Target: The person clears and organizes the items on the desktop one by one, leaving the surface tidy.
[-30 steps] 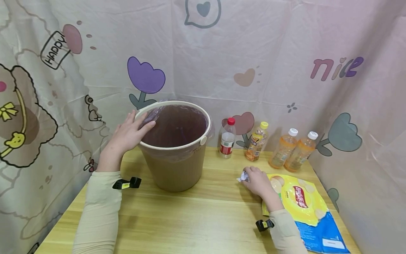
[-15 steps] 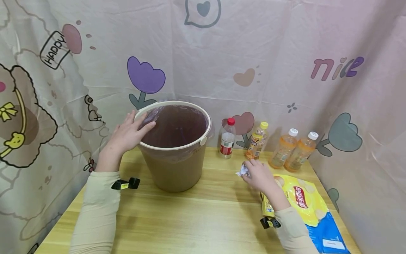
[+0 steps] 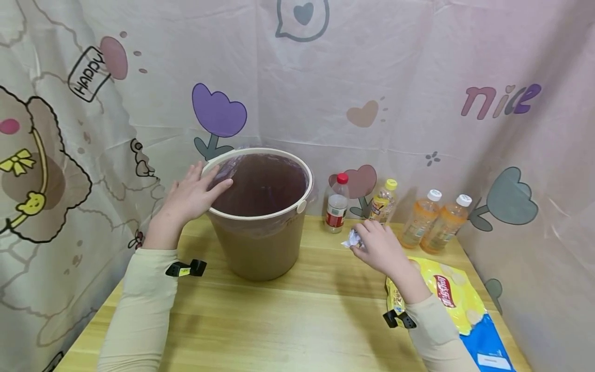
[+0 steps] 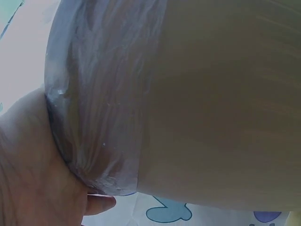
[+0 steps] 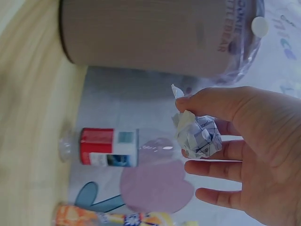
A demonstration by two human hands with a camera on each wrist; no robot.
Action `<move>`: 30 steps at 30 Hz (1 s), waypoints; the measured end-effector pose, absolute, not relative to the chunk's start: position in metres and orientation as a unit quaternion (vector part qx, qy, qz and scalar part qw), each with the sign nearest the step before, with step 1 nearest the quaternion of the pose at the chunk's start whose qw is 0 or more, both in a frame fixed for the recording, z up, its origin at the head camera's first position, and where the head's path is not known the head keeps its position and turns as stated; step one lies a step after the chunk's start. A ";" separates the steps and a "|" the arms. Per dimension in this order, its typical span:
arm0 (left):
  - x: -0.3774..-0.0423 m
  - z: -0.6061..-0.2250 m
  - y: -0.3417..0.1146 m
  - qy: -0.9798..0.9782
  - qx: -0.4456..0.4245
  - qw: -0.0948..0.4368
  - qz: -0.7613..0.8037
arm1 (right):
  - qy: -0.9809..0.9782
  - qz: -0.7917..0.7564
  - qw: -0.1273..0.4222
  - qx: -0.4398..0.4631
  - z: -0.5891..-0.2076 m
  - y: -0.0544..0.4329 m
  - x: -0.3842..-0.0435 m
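A brown trash bin [image 3: 260, 248] with a cream rim and a clear plastic liner [image 4: 108, 103] stands upright on the table. My left hand [image 3: 190, 194] rests on its left rim, fingers spread and fairly straight, thumb reaching over the opening. In the left wrist view the palm lies against the liner-covered side. To the right of the bin, my right hand [image 3: 378, 245] pinches a crumpled paper ball [image 5: 198, 136] between thumb and fingers, above the table. The last two fingers extend apart from the paper. In the head view the hand hides part of the ball.
Along the back stand a red-capped bottle [image 3: 337, 204], a yellow-capped bottle [image 3: 385, 199] and two white-capped orange bottles [image 3: 420, 219]. A yellow and blue chip bag [image 3: 457, 297] lies at the right, with a small yellow packet [image 3: 395, 297] beside it. A patterned curtain [image 3: 297, 88] hangs behind.
My right hand has lifted the paper ball up off the table, away from me, uncovering the small yellow packet. My left hand stays on the bin rim. The head view has shifted slightly.
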State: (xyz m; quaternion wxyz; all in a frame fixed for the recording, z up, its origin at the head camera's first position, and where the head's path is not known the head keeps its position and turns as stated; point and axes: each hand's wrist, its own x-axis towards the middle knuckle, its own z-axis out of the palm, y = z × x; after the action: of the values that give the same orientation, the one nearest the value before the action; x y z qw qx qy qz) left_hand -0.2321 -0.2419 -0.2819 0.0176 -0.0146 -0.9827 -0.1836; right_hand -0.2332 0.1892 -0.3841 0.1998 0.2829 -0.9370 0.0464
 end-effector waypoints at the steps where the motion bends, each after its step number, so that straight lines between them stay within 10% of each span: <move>1: -0.232 -0.282 -0.242 -0.983 -0.015 0.017 -0.183 | -0.935 0.045 0.206 0.286 -0.381 0.188 -0.233; 30: -0.231 -0.279 -0.240 -0.986 -0.014 0.015 -0.166 | -0.885 0.058 0.306 0.346 -0.290 0.150 -0.235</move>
State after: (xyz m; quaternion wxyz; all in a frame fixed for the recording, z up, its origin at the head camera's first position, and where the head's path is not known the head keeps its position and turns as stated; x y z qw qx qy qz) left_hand -0.2315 -0.2395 -0.2794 0.0153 -0.0143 -0.9860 -0.1656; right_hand -0.2349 0.1496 -0.2904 0.3056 0.3460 -0.8852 0.0575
